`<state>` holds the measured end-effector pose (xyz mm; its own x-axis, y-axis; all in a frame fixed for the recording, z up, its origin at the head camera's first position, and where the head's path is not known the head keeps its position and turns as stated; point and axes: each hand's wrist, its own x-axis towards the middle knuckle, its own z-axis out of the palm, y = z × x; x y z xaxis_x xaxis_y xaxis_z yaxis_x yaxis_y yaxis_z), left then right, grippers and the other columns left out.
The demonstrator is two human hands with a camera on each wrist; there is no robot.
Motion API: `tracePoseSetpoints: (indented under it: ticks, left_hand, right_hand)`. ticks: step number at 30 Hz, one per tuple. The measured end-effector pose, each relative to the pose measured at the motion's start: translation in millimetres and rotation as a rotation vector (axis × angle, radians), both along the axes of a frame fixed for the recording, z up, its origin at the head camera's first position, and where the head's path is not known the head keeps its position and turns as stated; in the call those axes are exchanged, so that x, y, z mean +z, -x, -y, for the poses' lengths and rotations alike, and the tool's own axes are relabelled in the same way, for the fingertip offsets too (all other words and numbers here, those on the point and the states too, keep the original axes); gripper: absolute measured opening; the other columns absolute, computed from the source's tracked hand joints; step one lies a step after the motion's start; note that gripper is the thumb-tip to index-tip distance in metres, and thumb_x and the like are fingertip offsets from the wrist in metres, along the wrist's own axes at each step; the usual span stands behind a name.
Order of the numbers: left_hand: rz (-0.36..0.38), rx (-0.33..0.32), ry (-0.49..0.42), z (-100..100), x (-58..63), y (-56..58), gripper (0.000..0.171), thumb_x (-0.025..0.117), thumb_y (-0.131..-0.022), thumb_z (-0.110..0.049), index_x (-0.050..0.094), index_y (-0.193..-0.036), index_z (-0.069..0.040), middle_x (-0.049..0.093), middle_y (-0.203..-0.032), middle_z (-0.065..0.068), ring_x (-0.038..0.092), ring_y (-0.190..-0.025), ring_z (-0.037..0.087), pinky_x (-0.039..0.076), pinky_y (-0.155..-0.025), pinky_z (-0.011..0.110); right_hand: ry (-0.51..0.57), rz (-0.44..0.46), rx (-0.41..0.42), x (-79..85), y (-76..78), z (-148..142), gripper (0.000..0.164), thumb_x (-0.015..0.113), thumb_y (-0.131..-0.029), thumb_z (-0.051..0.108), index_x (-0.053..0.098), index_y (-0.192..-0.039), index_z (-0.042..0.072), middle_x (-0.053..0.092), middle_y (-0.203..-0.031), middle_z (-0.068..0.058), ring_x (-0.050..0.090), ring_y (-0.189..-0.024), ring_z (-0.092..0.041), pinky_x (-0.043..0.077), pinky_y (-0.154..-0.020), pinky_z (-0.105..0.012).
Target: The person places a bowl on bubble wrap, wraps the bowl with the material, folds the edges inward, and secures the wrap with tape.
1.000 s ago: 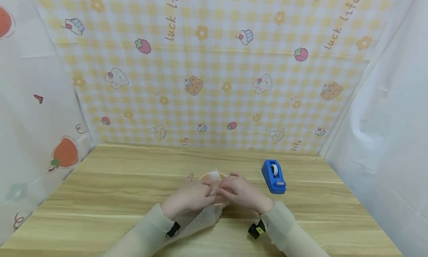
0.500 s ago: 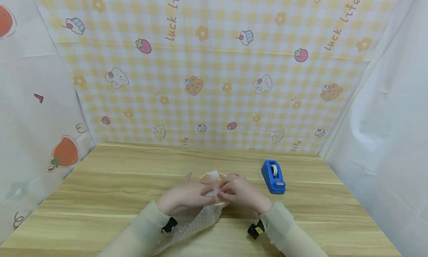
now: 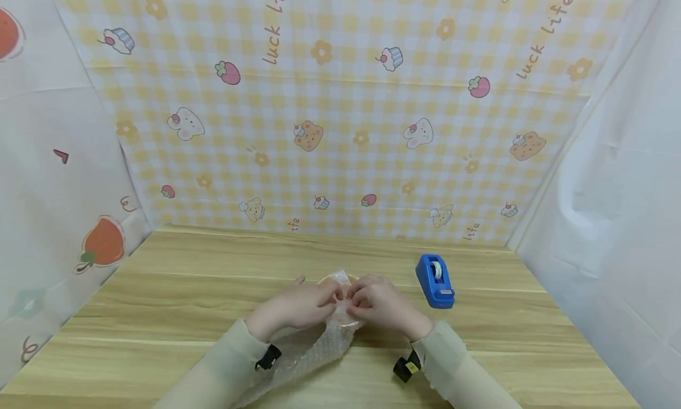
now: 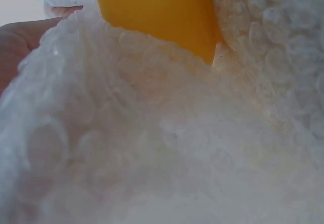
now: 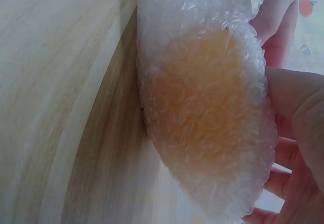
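Observation:
A round, bowl-like orange thing (image 4: 157,11) stands on the table, wrapped in clear bubble wrap (image 3: 319,353). Its pale rim shows through the wrap in the head view. A loose tail of wrap trails toward the near left, under the left forearm. My left hand (image 3: 298,307) pinches the wrap over the top, fingertips bent in. Facing it, my right hand (image 3: 387,307) also pinches the wrap there, thumb against forefinger. The right wrist view shows the wrapped side (image 5: 202,107) bulging, with fingers along its upper edge. The fingertips' exact grip is partly hidden.
A blue tape dispenser (image 3: 436,282) with a roll of clear tape stands to the right of the hands. The wooden table (image 3: 175,291) ends at a yellow checked cloth (image 3: 340,101) behind, with white cloth at both sides.
The left fingers, earlier spread flat over the wrapped top, have drawn back and bent into a pinch near the right fingertips. The right fingers have curled in slightly. The dispenser is unmoved.

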<state>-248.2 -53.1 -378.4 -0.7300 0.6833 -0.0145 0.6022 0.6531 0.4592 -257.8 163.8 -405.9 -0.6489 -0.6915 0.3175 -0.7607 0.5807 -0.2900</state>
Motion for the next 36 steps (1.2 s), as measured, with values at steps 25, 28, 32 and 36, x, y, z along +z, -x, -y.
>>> tracePoseSetpoints:
  ticks: [25, 28, 32, 36]
  left_hand:
    - [-0.132, -0.039, 0.063, -1.3, 0.3, -0.9, 0.032, 0.053, -0.095, -0.024, 0.054, -0.064, -0.025, 0.039, -0.054, -0.011, 0.043, -0.055, 0.006, 0.033, -0.098, 0.069]
    - [-0.143, -0.031, 0.088, -2.7, -0.4, -2.5, 0.029, 0.053, -0.096, -0.025, 0.058, -0.068, -0.026, 0.045, -0.060, -0.012, 0.051, -0.066, 0.007, 0.032, -0.099, 0.068]
    - [-0.170, -0.003, 0.129, -4.0, -3.0, -4.0, 0.024, 0.052, -0.096, -0.027, 0.067, -0.076, -0.026, 0.058, -0.077, -0.012, 0.060, -0.089, 0.013, 0.030, -0.101, 0.068]
    - [-0.181, 0.016, 0.162, -4.9, -5.6, -4.5, 0.022, 0.052, -0.095, -0.027, 0.071, -0.084, -0.026, 0.067, -0.100, -0.009, 0.059, -0.107, 0.020, 0.031, -0.102, 0.067]
  right_hand:
    - [-0.018, 0.004, 0.020, -2.2, -2.0, 3.1, 0.007, 0.072, -0.085, 0.010, 0.075, -0.079, 0.008, 0.067, -0.097, -0.001, 0.058, -0.089, -0.013, 0.051, -0.078, -0.025]
    - [-0.024, 0.021, 0.018, -2.8, -2.3, 2.8, 0.008, 0.071, -0.087, 0.011, 0.075, -0.081, 0.008, 0.067, -0.098, -0.001, 0.058, -0.090, -0.013, 0.051, -0.080, -0.027]
    - [-0.039, 0.022, 0.014, -2.4, -2.3, 2.7, 0.007, 0.069, -0.088, 0.013, 0.075, -0.087, 0.010, 0.067, -0.101, 0.002, 0.059, -0.095, -0.013, 0.050, -0.087, -0.033]
    - [-0.072, 0.026, 0.021, 0.4, -3.1, 2.2, 0.012, 0.066, -0.090, 0.015, 0.075, -0.099, 0.016, 0.068, -0.109, 0.007, 0.058, -0.106, -0.011, 0.042, -0.098, -0.045]
